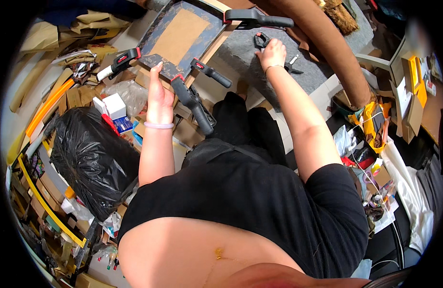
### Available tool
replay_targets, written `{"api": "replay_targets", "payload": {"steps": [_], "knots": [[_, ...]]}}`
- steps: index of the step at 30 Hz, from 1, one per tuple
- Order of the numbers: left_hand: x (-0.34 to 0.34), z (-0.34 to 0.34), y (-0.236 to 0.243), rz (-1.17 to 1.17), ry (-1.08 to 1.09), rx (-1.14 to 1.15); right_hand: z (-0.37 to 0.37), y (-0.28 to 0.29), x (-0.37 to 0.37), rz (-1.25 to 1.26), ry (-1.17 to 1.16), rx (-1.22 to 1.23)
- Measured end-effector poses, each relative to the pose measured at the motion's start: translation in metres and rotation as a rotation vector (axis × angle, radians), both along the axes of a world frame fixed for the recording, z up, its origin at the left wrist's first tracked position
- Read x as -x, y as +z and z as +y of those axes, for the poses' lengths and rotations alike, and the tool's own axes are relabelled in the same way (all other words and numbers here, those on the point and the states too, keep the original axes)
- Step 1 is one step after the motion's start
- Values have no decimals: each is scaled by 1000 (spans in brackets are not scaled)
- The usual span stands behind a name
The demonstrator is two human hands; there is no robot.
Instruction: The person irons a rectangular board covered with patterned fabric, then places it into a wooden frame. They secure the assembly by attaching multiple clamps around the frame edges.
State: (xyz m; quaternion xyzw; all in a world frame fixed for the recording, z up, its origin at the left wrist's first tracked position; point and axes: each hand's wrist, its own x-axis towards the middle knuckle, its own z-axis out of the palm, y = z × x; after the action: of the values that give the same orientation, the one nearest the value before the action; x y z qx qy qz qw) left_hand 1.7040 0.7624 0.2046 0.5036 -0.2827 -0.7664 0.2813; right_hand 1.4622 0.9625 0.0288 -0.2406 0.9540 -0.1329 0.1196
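Observation:
A shallow wooden frame (223,42) with a dark, mottled inside and a brown rectangular panel (182,32) lies ahead of me. My left hand (160,98) grips its near edge, thumb on top and the other fingers mostly hidden below. Black bar clamps with red pads sit around its edges: one clamp (122,63) at the left, another (211,73) at the near right, a large one (194,106) at the near corner, and one more (256,20) at the far right. To the right, the curled fingers of my right hand (273,54) close on a small black clamp (261,40) over grey cloth.
Another small black-and-silver clamp (293,65) rests on the grey cloth (245,57). A long brown roll (339,57) curves along the right. At the left are a stuffed black plastic bag (94,158), a white box (115,105) and piled cardboard. Clutter fills the right side.

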Motion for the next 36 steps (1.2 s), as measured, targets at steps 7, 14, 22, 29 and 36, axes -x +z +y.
{"api": "replay_targets", "payload": {"steps": [7, 14, 22, 29, 36], "knots": [[-15, -4, 10, 29, -28, -4, 24, 72, -6, -1275, -397, 506], [-16, -6, 9, 73, -121, -44, 19, 185, -58, -961, -24, 334], [-4, -4, 15, 141, -197, -88, 12, 207, -59, -468, 156, 238], [12, -1, 24, 159, -214, -85, 13, 214, -56, -310, 160, 99], [26, 2, 27, 176, -239, -105, -4, 215, -47, -143, 165, 133]]}}
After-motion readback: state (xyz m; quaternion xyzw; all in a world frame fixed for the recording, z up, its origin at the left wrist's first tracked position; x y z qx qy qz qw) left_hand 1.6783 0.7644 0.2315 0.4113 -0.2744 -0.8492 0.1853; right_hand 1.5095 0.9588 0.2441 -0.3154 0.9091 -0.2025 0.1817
